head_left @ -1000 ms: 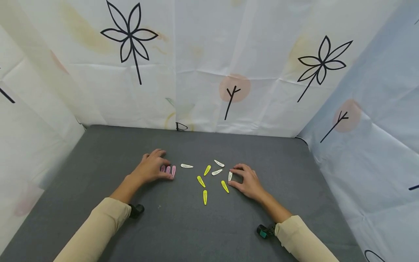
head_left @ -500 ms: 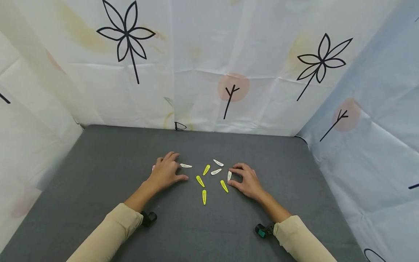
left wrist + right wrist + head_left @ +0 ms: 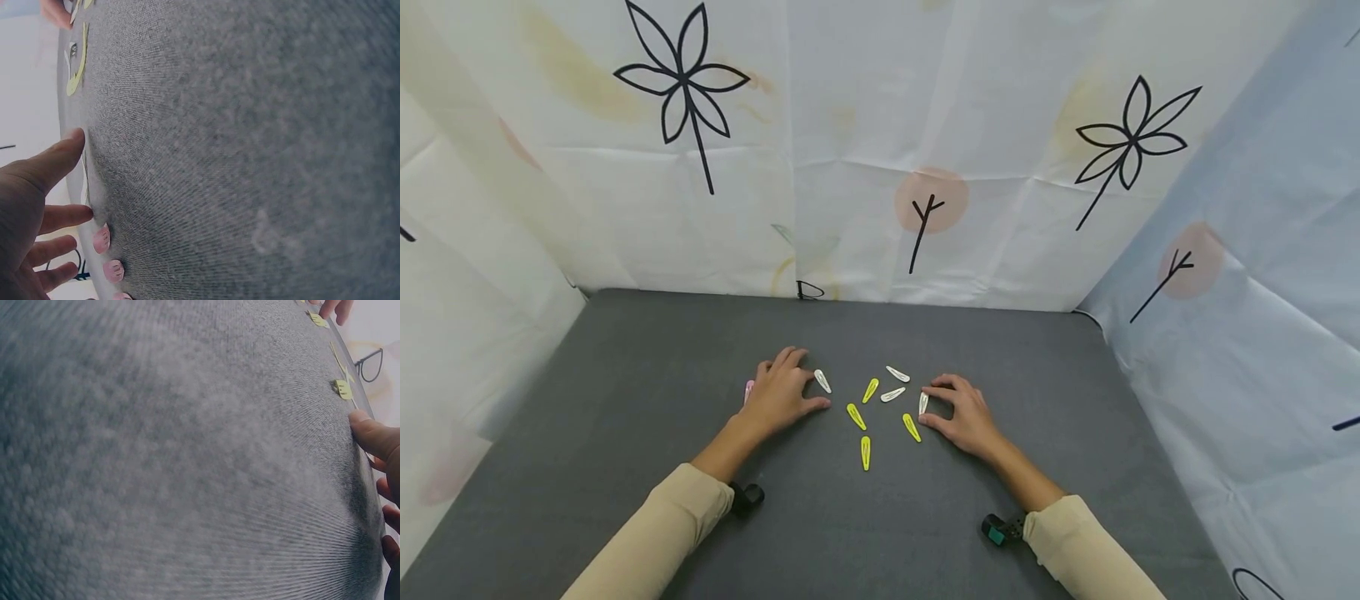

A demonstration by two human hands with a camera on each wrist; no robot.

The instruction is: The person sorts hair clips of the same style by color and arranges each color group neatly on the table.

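Note:
My left hand (image 3: 781, 390) is low over the table. Its index fingertip touches a white snap hair clip (image 3: 823, 382), and the thumb lies apart in front. Left of that hand a pink hair clip (image 3: 748, 390) peeks out; several pink hair clips (image 3: 102, 240) show in the left wrist view. My right hand (image 3: 966, 417) holds a white hair clip (image 3: 923, 404) lengthwise between thumb and index fingertip, on the cloth. In the right wrist view the thumb mostly hides it. Between the hands lie yellow hair clips (image 3: 857, 417) and two white hair clips (image 3: 892, 395).
A dark grey cloth (image 3: 865, 533) covers the table. White printed curtains (image 3: 850, 225) stand at the back and both sides. Black wrist cameras (image 3: 747, 498) sit at both cuffs.
My left hand has moved right from the pink clips to the white clip, which has turned from lying sideways to a steeper slant. The right hand keeps its place.

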